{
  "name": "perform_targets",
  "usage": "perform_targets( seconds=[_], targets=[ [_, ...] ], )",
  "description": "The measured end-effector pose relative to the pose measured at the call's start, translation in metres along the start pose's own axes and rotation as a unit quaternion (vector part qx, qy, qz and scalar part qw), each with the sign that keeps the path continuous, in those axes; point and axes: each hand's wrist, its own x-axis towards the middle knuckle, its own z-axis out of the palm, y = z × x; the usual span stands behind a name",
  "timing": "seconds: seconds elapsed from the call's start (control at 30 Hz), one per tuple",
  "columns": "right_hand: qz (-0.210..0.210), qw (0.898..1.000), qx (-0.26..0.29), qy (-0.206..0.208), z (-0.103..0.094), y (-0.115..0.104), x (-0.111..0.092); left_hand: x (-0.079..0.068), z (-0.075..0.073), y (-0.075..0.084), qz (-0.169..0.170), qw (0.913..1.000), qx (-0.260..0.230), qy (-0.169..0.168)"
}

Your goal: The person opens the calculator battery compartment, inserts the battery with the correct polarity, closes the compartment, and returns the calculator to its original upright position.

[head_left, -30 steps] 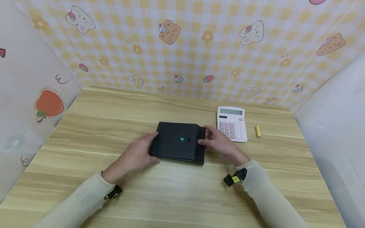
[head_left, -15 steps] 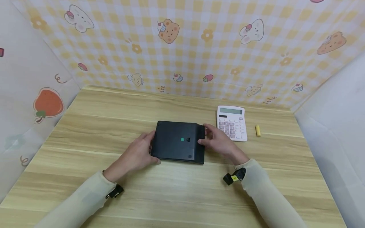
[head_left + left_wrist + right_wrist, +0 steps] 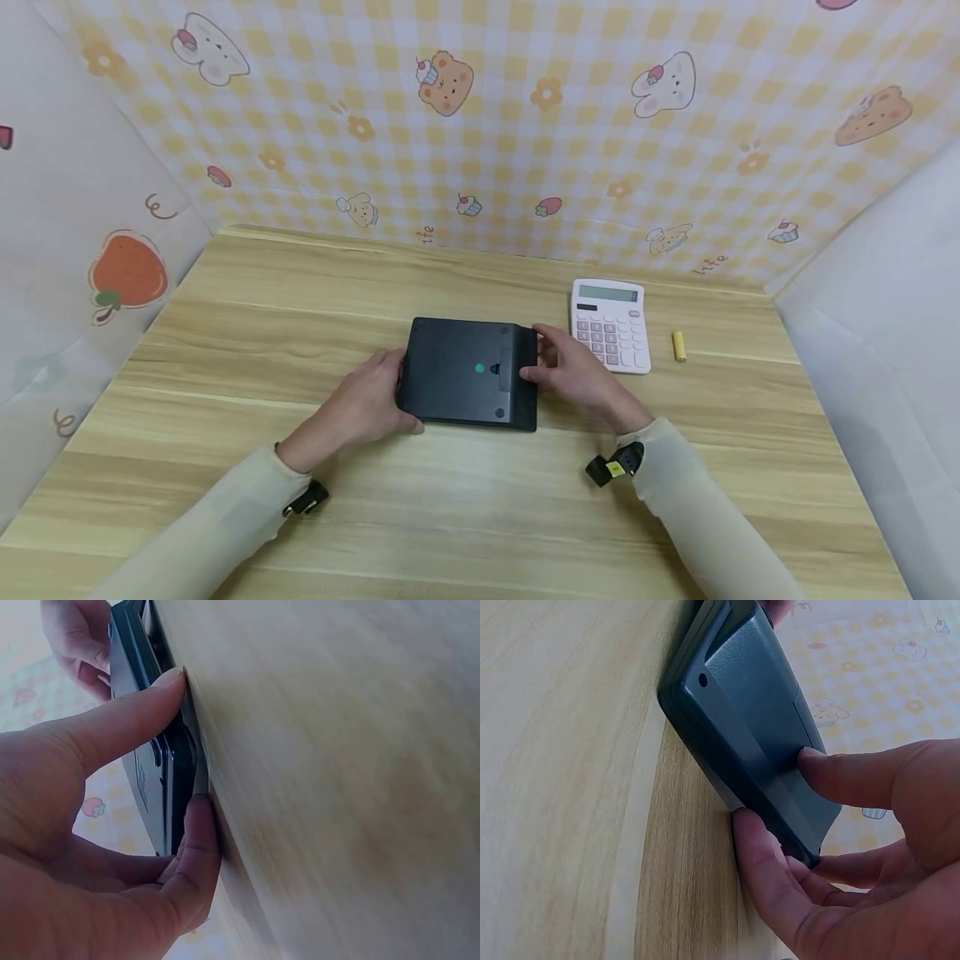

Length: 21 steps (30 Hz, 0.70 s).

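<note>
A black calculator (image 3: 457,371) is back side up over the wooden table, showing its battery cover, small round feet and a green dot. My left hand (image 3: 363,404) grips its left edge, thumb along the near side. In the left wrist view, curled fingers (image 3: 199,847) of that hand reach around the calculator's edge (image 3: 178,776), close to the tabletop. My right hand (image 3: 573,371) pinches the opposite, thicker end. The right wrist view has the thumb (image 3: 855,776) on the back of the calculator (image 3: 742,720) and fingertips under its edge.
A white calculator (image 3: 611,325) lies face up just behind my right hand. Right of it is a small yellow battery (image 3: 678,346). A yellow checked cloth (image 3: 510,150) hangs along the table's (image 3: 480,517) back edge, with pale sheets (image 3: 67,275) at the sides.
The black calculator has tipped so that its back faces the head camera more fully, with more of its feet and battery cover showing. Both hands keep their grip, the left shifting slightly.
</note>
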Motion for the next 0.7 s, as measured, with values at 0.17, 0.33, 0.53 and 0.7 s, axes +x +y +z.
perform_targets(
  seconds=[0.17, 0.33, 0.53, 0.7],
  targets=[
    [-0.005, 1.000, -0.010, -0.003, 0.0001, 0.0010, 0.0003, 0.0006, 0.0000, 0.0010, -0.006, 1.0000, 0.004, -0.006],
    [-0.011, 0.999, -0.031, -0.003, 0.0005, 0.0018, 0.0010, 0.0006, 0.0009, 0.0005, -0.010, 0.9999, 0.004, -0.009],
    [-0.009, 0.998, -0.056, 0.001, 0.0003, 0.0009, 0.0009, 0.0006, 0.0010, 0.0003, -0.008, 0.9999, 0.009, -0.011],
    [-0.014, 0.997, -0.078, 0.004, 0.0001, 0.0003, 0.0005, 0.0013, 0.0009, 0.0009, -0.011, 0.9997, 0.012, -0.016]
  ],
)
